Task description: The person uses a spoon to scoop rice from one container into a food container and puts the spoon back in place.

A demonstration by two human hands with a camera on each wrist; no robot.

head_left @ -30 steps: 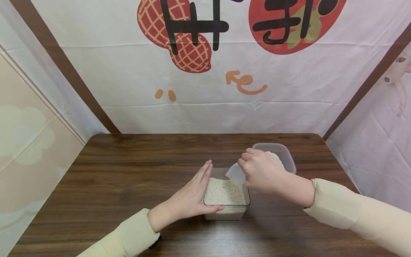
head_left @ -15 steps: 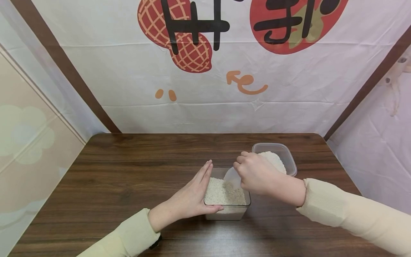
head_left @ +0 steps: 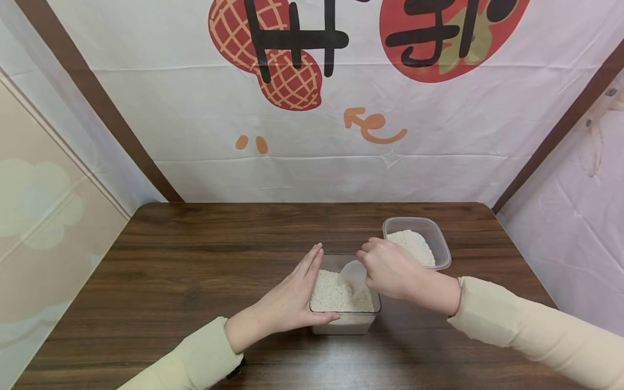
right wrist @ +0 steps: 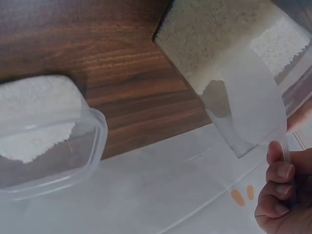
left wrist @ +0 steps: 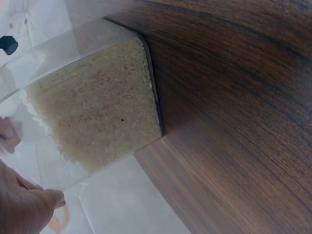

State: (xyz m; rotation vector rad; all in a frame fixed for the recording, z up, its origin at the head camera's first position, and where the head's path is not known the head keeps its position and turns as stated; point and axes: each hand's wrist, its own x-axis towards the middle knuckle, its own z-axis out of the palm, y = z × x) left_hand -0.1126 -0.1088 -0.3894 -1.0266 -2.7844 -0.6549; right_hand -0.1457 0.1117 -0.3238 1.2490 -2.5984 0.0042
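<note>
A clear square-sided box (head_left: 372, 310) filled with rice (head_left: 329, 292) stands on the table. My left hand (head_left: 287, 300) steadies its left side: the thumb lies along the front wall, and the straight fingers run along the side toward the back corner. In the left wrist view, the rice (left wrist: 102, 107) shows through the clear wall. My right hand (head_left: 392, 269) grips the handle of a translucent white scoop (head_left: 353, 273) over the box's right half. The tilted scoop (right wrist: 256, 92) reaches inside the box, its lower edge at the rice surface.
A clear plastic tub (head_left: 442, 244), with a heap of white rice (head_left: 414, 246), stands behind my right hand. The dark wood-grain table (head_left: 219, 249) runs back to a white printed backdrop (head_left: 195, 135). Side curtains border the table on both sides.
My right hand has shifted left and a little nearer, lowering the scoop farther into the box. More of the plastic tub's rice shows now. The left hand and the box have stayed put.
</note>
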